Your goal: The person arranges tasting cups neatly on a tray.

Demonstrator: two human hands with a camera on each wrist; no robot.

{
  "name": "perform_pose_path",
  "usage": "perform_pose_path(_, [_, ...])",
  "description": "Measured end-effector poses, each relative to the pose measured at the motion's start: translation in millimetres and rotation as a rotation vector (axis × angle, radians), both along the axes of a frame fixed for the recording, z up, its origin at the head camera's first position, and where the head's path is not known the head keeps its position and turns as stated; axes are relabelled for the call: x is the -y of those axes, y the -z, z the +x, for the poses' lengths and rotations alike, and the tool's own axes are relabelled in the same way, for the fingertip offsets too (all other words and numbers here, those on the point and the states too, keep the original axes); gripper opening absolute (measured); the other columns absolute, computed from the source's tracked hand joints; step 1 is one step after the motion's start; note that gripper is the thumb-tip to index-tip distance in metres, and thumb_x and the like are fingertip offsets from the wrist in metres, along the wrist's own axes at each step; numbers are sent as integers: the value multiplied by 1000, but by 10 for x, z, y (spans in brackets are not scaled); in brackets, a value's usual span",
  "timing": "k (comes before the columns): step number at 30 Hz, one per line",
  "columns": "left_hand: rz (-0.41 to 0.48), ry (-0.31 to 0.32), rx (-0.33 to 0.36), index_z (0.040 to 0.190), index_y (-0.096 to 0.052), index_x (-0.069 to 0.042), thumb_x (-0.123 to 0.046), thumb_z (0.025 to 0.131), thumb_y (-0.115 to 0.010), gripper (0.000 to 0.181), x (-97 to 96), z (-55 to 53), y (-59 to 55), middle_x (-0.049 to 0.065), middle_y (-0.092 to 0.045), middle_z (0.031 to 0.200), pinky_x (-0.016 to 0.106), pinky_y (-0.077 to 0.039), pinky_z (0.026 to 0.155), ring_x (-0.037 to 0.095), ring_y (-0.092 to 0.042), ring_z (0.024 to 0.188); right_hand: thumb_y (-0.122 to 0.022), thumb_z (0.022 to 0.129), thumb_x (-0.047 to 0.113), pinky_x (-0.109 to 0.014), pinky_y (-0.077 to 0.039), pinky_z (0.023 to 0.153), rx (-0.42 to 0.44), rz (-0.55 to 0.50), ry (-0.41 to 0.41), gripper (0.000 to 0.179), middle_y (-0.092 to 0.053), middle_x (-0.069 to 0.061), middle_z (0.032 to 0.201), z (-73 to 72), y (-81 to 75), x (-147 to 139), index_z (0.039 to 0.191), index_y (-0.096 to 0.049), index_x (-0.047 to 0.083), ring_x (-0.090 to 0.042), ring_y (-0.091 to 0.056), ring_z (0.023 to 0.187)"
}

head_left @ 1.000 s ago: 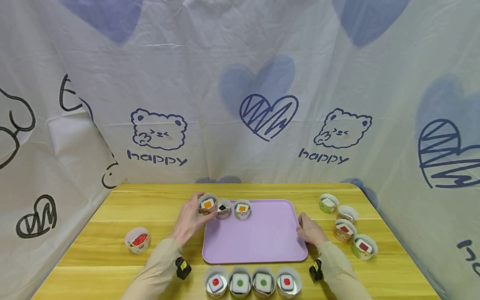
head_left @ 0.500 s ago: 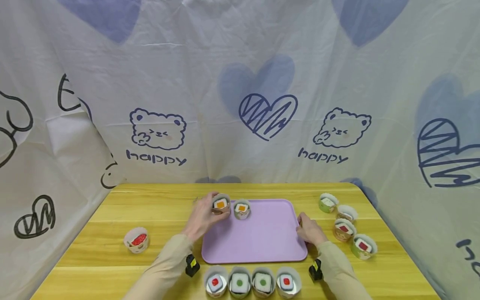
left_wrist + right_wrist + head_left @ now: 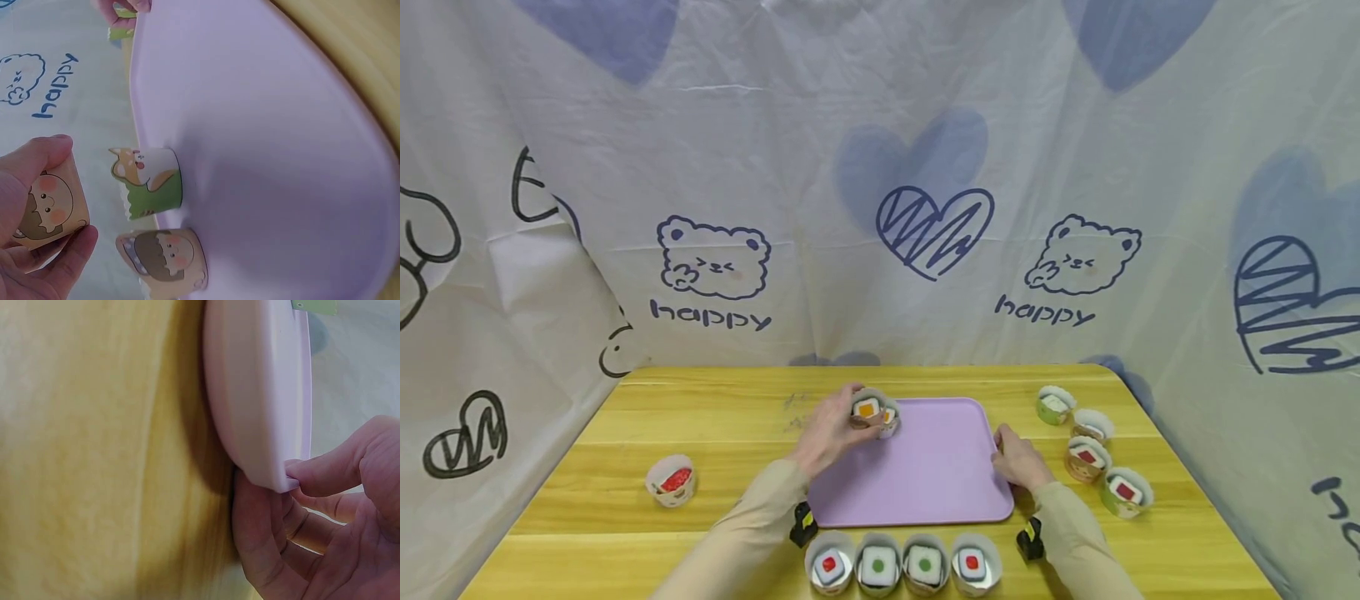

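Observation:
In the head view my left hand (image 3: 829, 432) holds a paper cake cup (image 3: 866, 408), its white cake topped with an orange square, over the back left of the lilac tray (image 3: 925, 492). The left wrist view shows this cup (image 3: 55, 203), printed with a cartoon face, between thumb and fingers and above the tray. Below it on the tray stand a green dog-print cup (image 3: 153, 181) and a tan face-print cup (image 3: 172, 262). From the head, the held cup partly covers another orange-topped one (image 3: 889, 418). My right hand (image 3: 1020, 458) pinches the tray's right rim (image 3: 275, 469).
Several cake cups with red or green dots, one of them a red-dotted cup (image 3: 830, 567), line up before the tray. More cups, including a red-square one (image 3: 1126, 492), stand at the right. A cup with red topping (image 3: 672, 481) sits far left on the wooden table (image 3: 595, 558).
My left hand has carried the cake cup to the right, past the black-topped cup, which is now hidden, and over toward the other orange-topped one. The right hand stays on the rim.

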State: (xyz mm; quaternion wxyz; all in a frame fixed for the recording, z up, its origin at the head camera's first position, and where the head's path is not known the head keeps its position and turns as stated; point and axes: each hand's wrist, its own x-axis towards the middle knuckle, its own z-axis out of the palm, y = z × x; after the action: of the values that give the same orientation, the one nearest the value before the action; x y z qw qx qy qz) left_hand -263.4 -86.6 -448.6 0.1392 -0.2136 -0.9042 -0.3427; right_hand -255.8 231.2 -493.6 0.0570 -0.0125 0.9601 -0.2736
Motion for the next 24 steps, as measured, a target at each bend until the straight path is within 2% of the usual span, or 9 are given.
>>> perform_pose_path(5, [-38, -1, -21, 127, -55, 4, -25, 78, -86, 64, -85, -42, -1, 20, -71, 113, 49, -56, 90, 35, -69, 102, -53, 92, 6, -31, -42, 58, 6, -8, 3, 11, -55, -12, 79, -4, 7, -1, 102, -49, 3, -24, -54, 70])
perform_pose_path(11, [-70, 35, -18, 125, -57, 1, -24, 82, -83, 56, -189, -108, -20, 18, -72, 113, 44, -58, 87, 29, -73, 96, -54, 93, 6, -31, -43, 58, 8, 4, 4, 13, -56, -13, 82, -10, 2, -4, 104, -49, 2, -24, -55, 71])
perform_pose_path(16, [-41, 84, 32, 126, -55, 3, -20, 83, -82, 56, -290, -166, -30, 20, -69, 117, 43, -57, 90, 29, -74, 96, -53, 93, 5, -31, -43, 57, 10, -1, 3, 12, -55, -12, 80, -14, -4, -8, 103, -48, 2, -24, -55, 69])
perform_pose_path(20, [-65, 95, 56, 129, -53, 6, -22, 83, -82, 61, -362, -185, -39, 23, -68, 118, 46, -55, 93, 33, -71, 101, -53, 93, 5, -31, -43, 58, 7, -4, 0, 12, -55, -12, 80, -5, -10, -7, 102, -48, 3, -23, -54, 69])
perform_pose_path(24, [-93, 111, 76, 130, -52, 5, -23, 83, -82, 62, -428, -213, -21, 23, -69, 116, 44, -56, 93, 31, -72, 97, -53, 92, 5, -31, -43, 58, 14, -4, 3, 12, -56, -12, 80, -2, -1, -10, 102, -48, 3, -24, -55, 69])
